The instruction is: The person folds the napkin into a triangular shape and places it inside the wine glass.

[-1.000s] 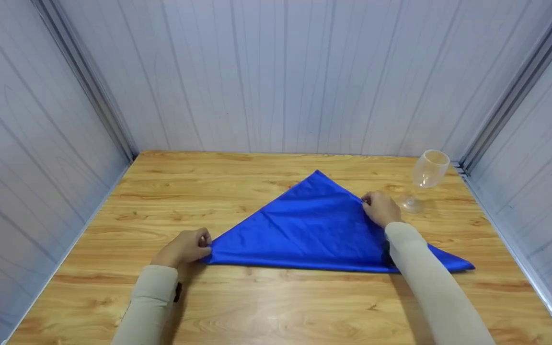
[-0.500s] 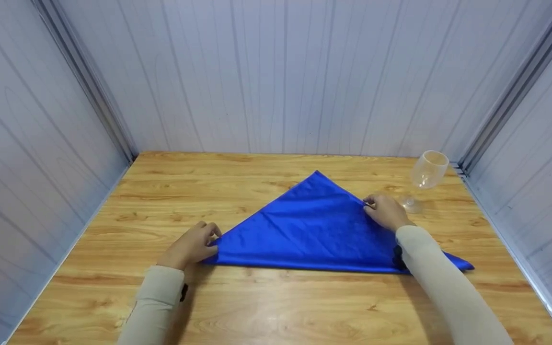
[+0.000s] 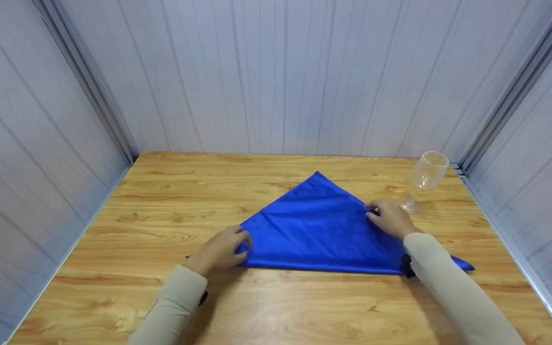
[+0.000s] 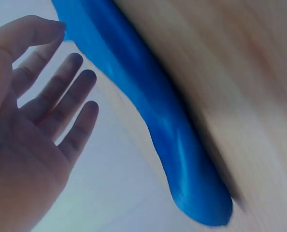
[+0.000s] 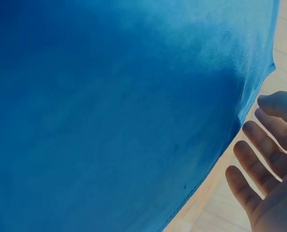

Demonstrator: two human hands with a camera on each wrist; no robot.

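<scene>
A shiny blue cloth (image 3: 304, 230), folded into a triangle, lies with its peak pointing to the back and its long folded edge to the front. My left hand (image 3: 221, 249) is over its left part, thumb and forefinger apart; the left corner is mostly hidden behind the hand. In the left wrist view, the fingers (image 4: 78, 121) are spread beside the rolled edge of the cloth (image 4: 158, 121). My right hand (image 3: 391, 218) is at the right slanting edge. Its loosely bent fingers (image 5: 259, 140) show right beside the hem in the right wrist view.
A clear stemmed wine glass (image 3: 429, 170) stands at the back right, just beyond my right hand. The wooden table (image 3: 304, 306) is bounded by pale panel walls (image 3: 276, 76) at the back and both sides.
My left hand has left its pinch at the cloth's left corner and moved right over the cloth. My right hand has loosened and shifted slightly right and nearer. The cloth has barely moved.
</scene>
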